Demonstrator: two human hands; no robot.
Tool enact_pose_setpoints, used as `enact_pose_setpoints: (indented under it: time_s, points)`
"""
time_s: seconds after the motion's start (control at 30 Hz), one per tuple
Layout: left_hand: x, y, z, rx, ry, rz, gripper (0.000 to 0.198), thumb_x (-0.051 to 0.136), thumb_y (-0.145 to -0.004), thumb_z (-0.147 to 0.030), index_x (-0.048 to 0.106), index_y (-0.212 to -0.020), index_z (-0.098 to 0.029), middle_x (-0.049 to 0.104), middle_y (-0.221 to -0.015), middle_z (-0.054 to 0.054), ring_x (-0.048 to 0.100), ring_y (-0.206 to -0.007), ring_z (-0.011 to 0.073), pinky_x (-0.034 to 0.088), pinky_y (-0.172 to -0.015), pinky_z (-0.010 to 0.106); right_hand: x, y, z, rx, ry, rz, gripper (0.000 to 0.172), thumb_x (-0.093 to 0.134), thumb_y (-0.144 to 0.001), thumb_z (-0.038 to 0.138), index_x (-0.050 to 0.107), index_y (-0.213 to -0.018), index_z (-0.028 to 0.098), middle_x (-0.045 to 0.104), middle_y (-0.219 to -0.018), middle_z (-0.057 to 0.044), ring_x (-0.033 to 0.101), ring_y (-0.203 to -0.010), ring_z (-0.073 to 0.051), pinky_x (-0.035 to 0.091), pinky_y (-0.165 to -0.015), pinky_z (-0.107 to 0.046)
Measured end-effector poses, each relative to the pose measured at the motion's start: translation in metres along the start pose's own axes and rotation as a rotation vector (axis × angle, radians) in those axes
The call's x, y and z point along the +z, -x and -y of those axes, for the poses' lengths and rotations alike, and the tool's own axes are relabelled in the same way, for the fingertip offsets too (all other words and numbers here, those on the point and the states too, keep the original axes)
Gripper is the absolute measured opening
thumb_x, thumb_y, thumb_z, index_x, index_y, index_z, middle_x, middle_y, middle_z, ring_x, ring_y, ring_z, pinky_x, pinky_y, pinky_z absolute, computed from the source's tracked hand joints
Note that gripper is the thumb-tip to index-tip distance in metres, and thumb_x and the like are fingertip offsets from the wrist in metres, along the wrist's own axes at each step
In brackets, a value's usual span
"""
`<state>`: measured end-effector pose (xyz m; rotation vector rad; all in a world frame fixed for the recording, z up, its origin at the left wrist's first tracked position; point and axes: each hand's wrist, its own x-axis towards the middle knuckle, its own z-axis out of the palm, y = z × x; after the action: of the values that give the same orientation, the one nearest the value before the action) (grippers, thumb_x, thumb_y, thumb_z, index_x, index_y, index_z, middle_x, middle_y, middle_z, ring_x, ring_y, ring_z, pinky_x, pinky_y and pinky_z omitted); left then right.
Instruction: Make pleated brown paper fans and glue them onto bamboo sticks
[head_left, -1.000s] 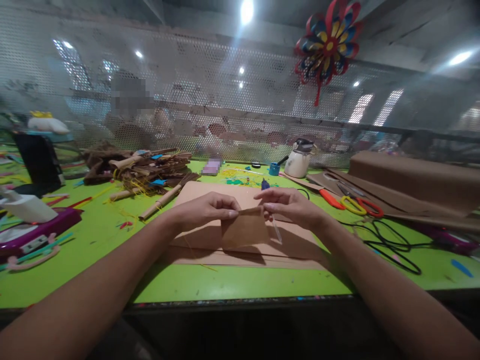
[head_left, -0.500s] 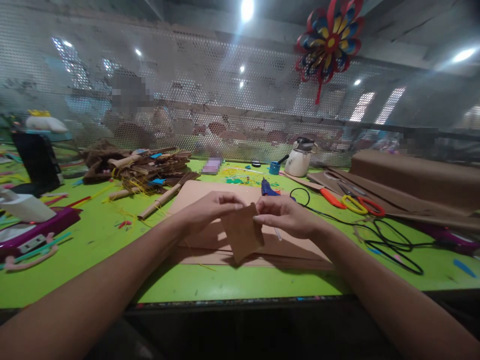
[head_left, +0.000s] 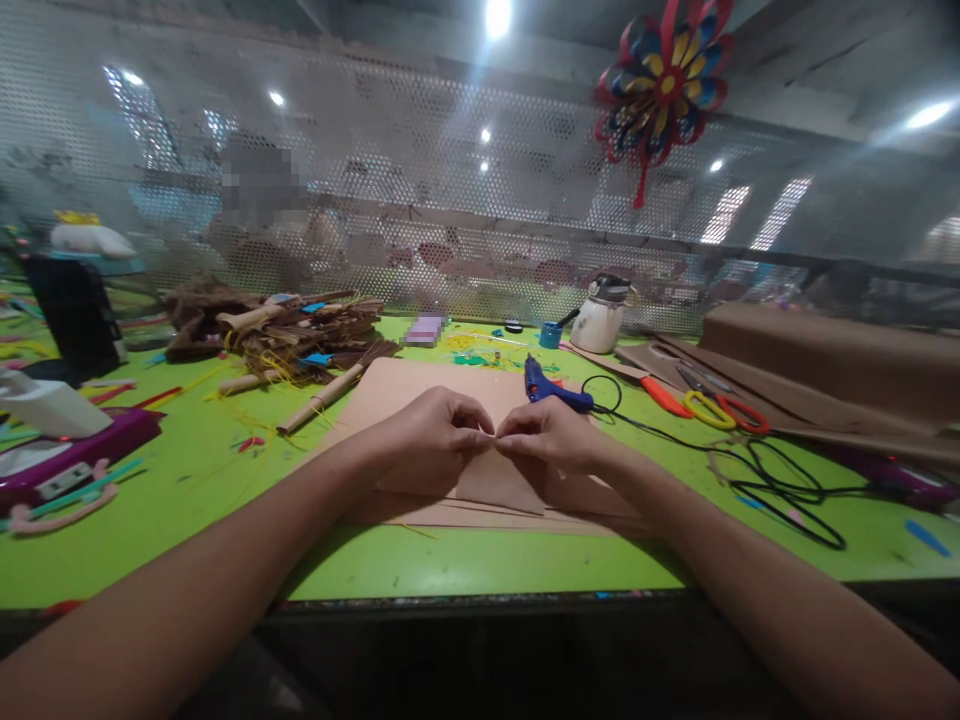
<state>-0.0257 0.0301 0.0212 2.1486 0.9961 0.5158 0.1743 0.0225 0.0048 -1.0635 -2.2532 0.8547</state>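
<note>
Between my two hands is a small piece of brown paper, its lower edge showing below the fingers. My left hand pinches its top edge from the left. From the right, my right hand pinches the same edge, the fingertips of both hands nearly meeting. The hidden part of the piece lies behind my fingers. Beneath it rests a stack of larger brown sheets on the green table. Just beyond my right hand lies a blue glue gun.
Scissors with yellow and orange handles and a black cord lie to the right, near large brown sheets. A pile of brown scraps stands back left. A purple power strip is at left, a white jug behind.
The brown paper piece has tilted down from a raised, upright pose toward the stack. My hands have come closer together at its top edge, and the glue gun shows more fully.
</note>
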Motion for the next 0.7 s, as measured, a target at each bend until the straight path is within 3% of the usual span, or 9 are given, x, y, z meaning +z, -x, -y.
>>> enact_pose_setpoints:
  time_s: [0.2,0.4,0.7]
  points:
    - [0.001,0.004,-0.002,-0.043,-0.067,0.042,0.022,0.052,-0.071,-0.028,0.066,-0.079,-0.012,0.064,-0.072,0.003,0.049,-0.064,0.0127,0.034,-0.059,0.022,0.003,-0.001,-0.008,0.024,0.098,0.049,0.017,0.056,-0.076,0.025,0.067,-0.079,0.013,0.065,-0.072,-0.004,0.055,-0.062,-0.012,0.041,-0.056,-0.022]
    - [0.001,0.003,0.001,-0.010,-0.089,0.037,0.018,0.051,-0.070,-0.023,0.064,-0.075,-0.012,0.062,-0.071,0.003,0.049,-0.065,0.0126,0.035,-0.061,0.022,0.004,-0.001,-0.004,-0.058,0.140,0.101,0.015,0.055,-0.078,0.022,0.066,-0.082,0.013,0.064,-0.077,-0.005,0.056,-0.069,-0.014,0.041,-0.062,-0.023]
    - [0.002,0.002,0.001,-0.022,-0.222,0.020,0.016,0.052,-0.072,-0.026,0.063,-0.074,-0.014,0.058,-0.067,0.002,0.047,-0.061,0.0124,0.032,-0.055,0.023,0.007,0.004,0.007,-0.039,0.294,0.043,0.012,0.054,-0.078,0.020,0.065,-0.077,0.014,0.062,-0.073,-0.005,0.051,-0.063,-0.012,0.036,-0.057,-0.022]
